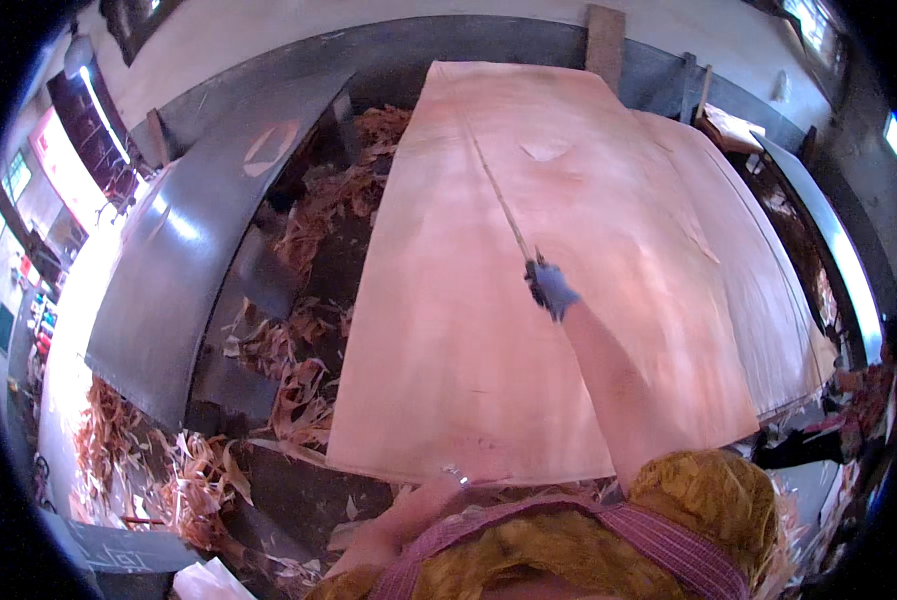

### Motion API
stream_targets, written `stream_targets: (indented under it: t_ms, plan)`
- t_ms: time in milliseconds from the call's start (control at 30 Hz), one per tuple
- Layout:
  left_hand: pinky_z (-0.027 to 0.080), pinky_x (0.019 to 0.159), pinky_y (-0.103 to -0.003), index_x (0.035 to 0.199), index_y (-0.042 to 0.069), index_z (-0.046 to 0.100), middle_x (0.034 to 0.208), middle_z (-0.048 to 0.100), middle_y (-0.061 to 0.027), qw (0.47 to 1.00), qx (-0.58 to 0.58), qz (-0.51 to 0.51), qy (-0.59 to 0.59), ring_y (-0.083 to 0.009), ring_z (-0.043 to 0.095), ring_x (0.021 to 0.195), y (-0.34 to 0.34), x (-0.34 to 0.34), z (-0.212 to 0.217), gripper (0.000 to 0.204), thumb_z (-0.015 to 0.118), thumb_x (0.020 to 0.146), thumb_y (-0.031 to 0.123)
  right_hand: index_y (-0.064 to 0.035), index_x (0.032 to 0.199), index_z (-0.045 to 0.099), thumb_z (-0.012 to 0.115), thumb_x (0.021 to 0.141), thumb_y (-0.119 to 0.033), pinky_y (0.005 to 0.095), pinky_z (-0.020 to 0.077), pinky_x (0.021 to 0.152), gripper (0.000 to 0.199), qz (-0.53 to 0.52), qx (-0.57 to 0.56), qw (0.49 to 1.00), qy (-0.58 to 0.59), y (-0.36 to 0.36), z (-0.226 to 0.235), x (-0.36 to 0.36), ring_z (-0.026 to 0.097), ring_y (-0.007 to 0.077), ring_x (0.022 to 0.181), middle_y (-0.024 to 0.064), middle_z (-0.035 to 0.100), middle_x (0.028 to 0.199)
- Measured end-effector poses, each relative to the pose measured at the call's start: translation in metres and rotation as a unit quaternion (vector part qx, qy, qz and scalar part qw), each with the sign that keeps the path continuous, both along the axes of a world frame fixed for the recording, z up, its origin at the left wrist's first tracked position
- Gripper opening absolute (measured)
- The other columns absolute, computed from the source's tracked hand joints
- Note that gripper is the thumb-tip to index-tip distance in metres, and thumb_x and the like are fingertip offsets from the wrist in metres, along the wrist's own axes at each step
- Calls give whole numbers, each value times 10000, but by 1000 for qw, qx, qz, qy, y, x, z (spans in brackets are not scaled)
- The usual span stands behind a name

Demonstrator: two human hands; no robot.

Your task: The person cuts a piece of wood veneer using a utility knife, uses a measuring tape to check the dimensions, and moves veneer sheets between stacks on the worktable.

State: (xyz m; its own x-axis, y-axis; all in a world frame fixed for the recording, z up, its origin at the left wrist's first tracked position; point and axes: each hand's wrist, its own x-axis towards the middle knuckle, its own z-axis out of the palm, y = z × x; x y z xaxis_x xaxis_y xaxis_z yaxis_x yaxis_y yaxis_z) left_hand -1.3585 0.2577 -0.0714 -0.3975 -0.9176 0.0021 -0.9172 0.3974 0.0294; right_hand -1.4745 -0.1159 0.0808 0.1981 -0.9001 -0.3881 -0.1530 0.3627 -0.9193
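Observation:
A large pinkish wood veneer sheet [449,320] lies spread out in front of me, its near edge close to my body. My right hand [552,288], in a grey-blue glove with dark fingers, is closed around the near end of a long thin stick [499,190]. The stick reaches away over the sheet, toward its far left part. My left hand [482,460], with a band at the wrist, rests on the sheet's near edge; it looks flat, though its fingers blend into the veneer's colour. A small torn flap shows in the far part of the sheet.
More veneer [739,250] lies to the right. On the left stands a dark, shiny slanted board [189,230]. Heaps of torn veneer scraps [304,390] fill the gap between board and sheet, and more scraps [194,470] lie at near left. A wooden post [605,45] rises behind.

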Motion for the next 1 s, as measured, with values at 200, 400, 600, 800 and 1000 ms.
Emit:
stream_targets:
  t_ms: [200, 400, 600, 800, 1000]
  plan:
    - [293, 1086, -537, 1263, 90, 567, 1330, 526, -133, 927, 179, -80, 321, -348, 450, 1254, -11, 63, -50, 570, 553, 854, 487, -72, 854, 599, 599, 897, -480, 288, 347, 331, 410, 50, 31, 989, -136, -30, 39, 116, 432, 136, 366, 3, 467, 509]
    - [215, 1083, -618, 1351, 112, 478, 1401, 430, -217, 930, 94, 341, 104, -466, 346, 1308, 75, 134, 60, 678, 613, 799, 482, -73, 843, 595, 596, 908, -476, 290, 380, 336, 408, -29, 25, 999, -17, 67, -31, 109, 453, 137, 352, 11, 486, 506]
    - [255, 1080, -583, 1376, 150, 450, 1404, 409, -242, 932, 26, 314, 176, -446, 347, 1318, 135, 173, 27, 672, 635, 802, 447, -53, 901, 588, 600, 912, -478, 288, 361, 339, 426, -7, 49, 991, -121, 126, -65, 143, 418, 121, 358, -7, 437, 500]
    - [308, 1051, -545, 1367, 103, 438, 1386, 440, -202, 870, 68, 418, 253, -335, 416, 1290, 214, 216, 48, 661, 650, 801, 372, -50, 923, 592, 591, 913, -486, 288, 349, 333, 436, 8, 65, 995, -74, 192, -73, 164, 413, 116, 358, -15, 429, 502]
    - [502, 850, -455, 1341, 63, 467, 1141, 615, -244, 637, 209, 685, 284, -423, 592, 1040, 460, 330, -42, 696, 692, 775, 399, -82, 866, 608, 606, 909, -469, 286, 323, 306, 389, -61, 5, 998, 8, 259, -74, 252, 389, 117, 334, -6, 436, 485]
